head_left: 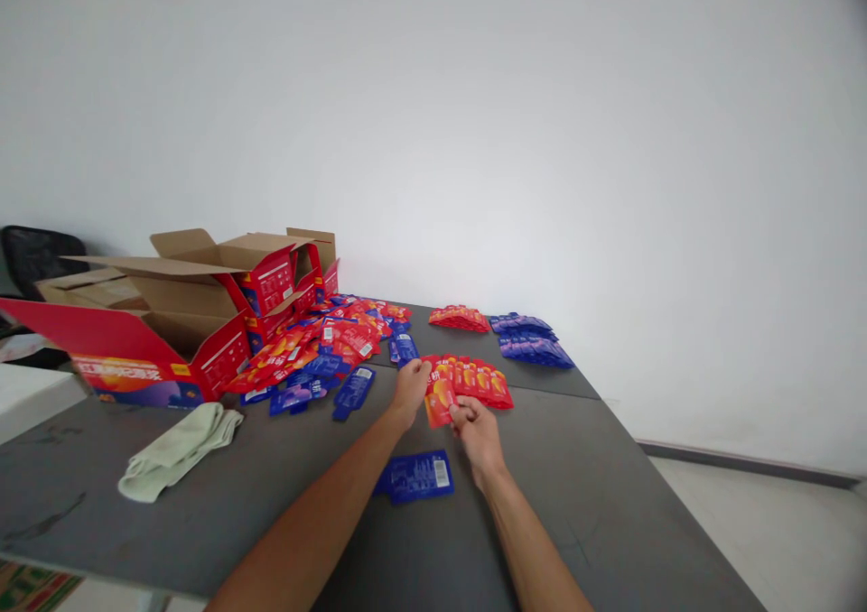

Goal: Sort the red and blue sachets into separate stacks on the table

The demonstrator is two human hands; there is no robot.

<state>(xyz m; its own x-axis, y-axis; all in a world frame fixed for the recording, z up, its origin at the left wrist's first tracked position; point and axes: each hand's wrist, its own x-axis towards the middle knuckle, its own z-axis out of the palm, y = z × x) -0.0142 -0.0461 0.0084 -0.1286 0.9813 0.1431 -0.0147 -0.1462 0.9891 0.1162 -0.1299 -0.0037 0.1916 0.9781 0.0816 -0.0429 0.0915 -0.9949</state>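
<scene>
A red-orange sachet [439, 403] is pinched between my two hands, in front of a fanned row of matching red sachets [484, 381]. My left hand [410, 390] grips its upper left edge with closed fingers. At its lower right side my right hand [474, 424] is closed on the same sachet. Nearer to me, a blue sachet [420, 477] lies flat on the table, barcode up, partly behind my left forearm. Left of my left hand, loose blue sachets [353, 390] border a mixed heap of red and blue sachets [345, 339].
Open red cartons [223, 350] with brown flaps stand along the left of the grey table [555, 468]. A folded pale green cloth [180, 449] lies before them. Toward the wall are a red sachet row [459, 318] and stacked blue sachets [534, 341]. The table's right edge drops to the floor.
</scene>
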